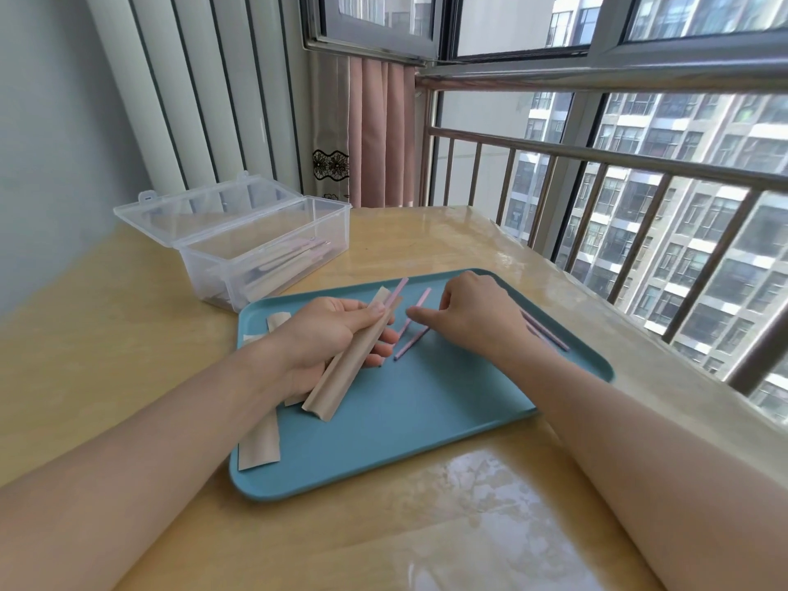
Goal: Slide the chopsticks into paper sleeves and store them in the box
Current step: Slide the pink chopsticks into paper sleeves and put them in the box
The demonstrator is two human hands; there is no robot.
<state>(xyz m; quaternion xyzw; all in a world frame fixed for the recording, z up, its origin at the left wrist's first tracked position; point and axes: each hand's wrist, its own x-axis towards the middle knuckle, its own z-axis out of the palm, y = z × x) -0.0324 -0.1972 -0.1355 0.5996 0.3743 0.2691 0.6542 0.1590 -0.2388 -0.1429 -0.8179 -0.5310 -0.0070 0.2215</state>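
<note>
Left grip [337,334] holds a paper sleeve [349,356], mouth aimed away from the person. Right grip [469,313], fingers loose and holding nothing, hovers over pink chopsticks [411,326] lying just beside the sleeve, roughly parallel; right is nearer.

Two bare forearms come in from the lower corners of the frame, with no sleeves on them. The left hand [328,334] and right hand [473,311] are bare, with short, plain nails at the fingertips.
</note>
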